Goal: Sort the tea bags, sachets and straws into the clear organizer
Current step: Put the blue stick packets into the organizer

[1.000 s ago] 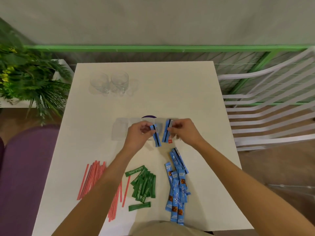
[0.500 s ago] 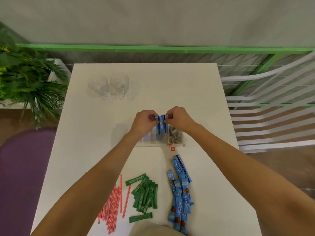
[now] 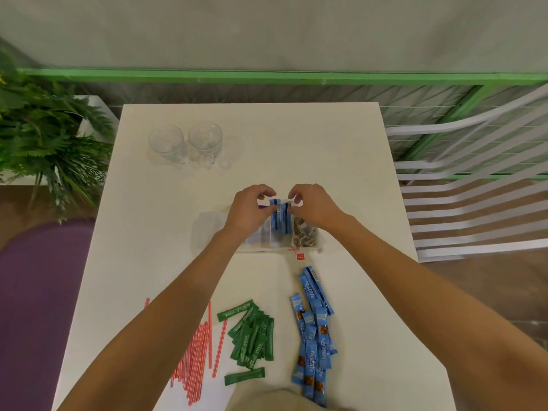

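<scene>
Arms extended, left hand (image 3: 250, 209) and right hand (image 3: 315, 207) close together, pinching blue sachets (image 3: 280, 217)

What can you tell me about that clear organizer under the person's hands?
The clear organizer is a low, see-through tray, plastic by its look, split into side-by-side compartments, lying flat on the white table. Its right compartment holds brownish tea bags, with one red tag trailing over the near wall. The left hand and right hand pinch blue sachets upright in a middle compartment. Its left end is too faint to read.
</scene>
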A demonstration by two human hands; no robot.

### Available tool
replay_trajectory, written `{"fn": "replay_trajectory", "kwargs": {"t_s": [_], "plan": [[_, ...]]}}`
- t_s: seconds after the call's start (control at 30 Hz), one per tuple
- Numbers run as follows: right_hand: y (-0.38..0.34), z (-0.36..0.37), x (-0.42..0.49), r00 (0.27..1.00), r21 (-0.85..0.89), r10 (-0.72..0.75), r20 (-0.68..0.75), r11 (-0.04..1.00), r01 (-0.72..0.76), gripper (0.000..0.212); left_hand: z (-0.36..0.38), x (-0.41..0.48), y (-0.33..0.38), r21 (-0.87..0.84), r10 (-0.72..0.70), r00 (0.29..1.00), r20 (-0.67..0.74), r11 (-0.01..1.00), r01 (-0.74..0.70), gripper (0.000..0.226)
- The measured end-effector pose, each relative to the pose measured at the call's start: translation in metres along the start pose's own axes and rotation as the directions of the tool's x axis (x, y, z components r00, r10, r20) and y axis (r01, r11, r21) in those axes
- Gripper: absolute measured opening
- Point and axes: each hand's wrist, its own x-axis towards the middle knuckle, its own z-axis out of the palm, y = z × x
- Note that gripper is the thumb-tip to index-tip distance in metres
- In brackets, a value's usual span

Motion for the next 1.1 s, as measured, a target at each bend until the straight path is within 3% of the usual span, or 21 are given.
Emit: {"fn": "replay_trajectory", "kwargs": {"t_s": [0.2,0.33,0.5,0.6,0.7,0.8,0.93,1.03,1.1], "plan": [[0.014,-0.020,-0.046,0.940,0.180,-0.032,-0.340,0.979,0.098,0.024,-0.005,-0.051,0.003,-0.071,0.121,0.970,-0.212,0.988,-0.139,0.021],[0.028,-0.021,-0.094,0.891,0.407,0.099,-0.443,0.908,0.101,0.013,0.011,-0.098,0.000,-0.150,0.079,0.992,-0.095,0.984,-0.093,0.019],[0.057,0.023,-0.142,0.936,0.507,0.258,-0.238,0.855,-0.107,0.009,0.048,-0.134,-0.023,-0.069,-0.073,0.987,0.141,0.994,0.083,0.017],[0.073,0.060,-0.158,0.948,0.373,0.307,-0.088,0.892,-0.255,0.011,0.065,-0.147,-0.032,0.076,-0.128,0.965,0.227,0.991,0.114,0.010],[0.075,0.084,-0.165,0.932,0.198,0.362,-0.009,0.914,-0.353,0.010,0.077,-0.154,-0.037,0.296,-0.133,0.947,0.293,0.954,0.042,0.015],[0.069,0.092,-0.159,0.935,0.005,0.355,-0.001,0.935,-0.355,0.025,0.085,-0.157,-0.038,0.434,-0.134,0.934,0.332,0.901,-0.025,0.029],[0.060,0.094,-0.151,0.944,-0.140,0.331,0.006,0.934,-0.327,0.022,0.098,-0.158,-0.031,0.481,-0.118,0.940,0.319,0.875,-0.053,0.034],[0.059,0.094,-0.150,0.940,-0.138,0.340,0.024,0.932,-0.334,0.014,0.105,-0.160,-0.027,0.500,-0.123,0.945,0.303,0.865,-0.048,0.029],[0.062,0.094,-0.151,0.930,-0.049,0.368,0.021,0.929,-0.367,0.007,0.105,-0.158,-0.025,0.495,-0.131,0.948,0.290,0.868,-0.031,0.020]]}}
